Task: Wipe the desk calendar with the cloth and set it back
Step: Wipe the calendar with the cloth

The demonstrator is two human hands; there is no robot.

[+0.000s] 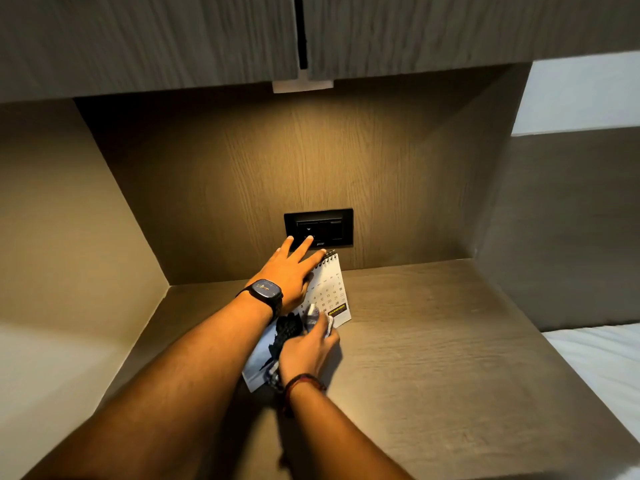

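Observation:
A white spiral-bound desk calendar (331,289) stands tilted on the wooden shelf (433,358) near the back wall. A glossy picture page (258,362) of it spreads toward me on the shelf. My left hand (291,271), with a dark watch on its wrist, rests flat against the calendar's top left, fingers spread. My right hand (306,348) grips a crumpled dark-and-white cloth (298,323) and presses it on the calendar's lower front. The calendar's lower left is hidden behind my hands.
A black switch and socket plate (318,227) sits on the back wall just above the calendar. Side panels close the niche left and right, and cabinet doors (207,36) hang overhead. A white bed (602,368) lies to the right.

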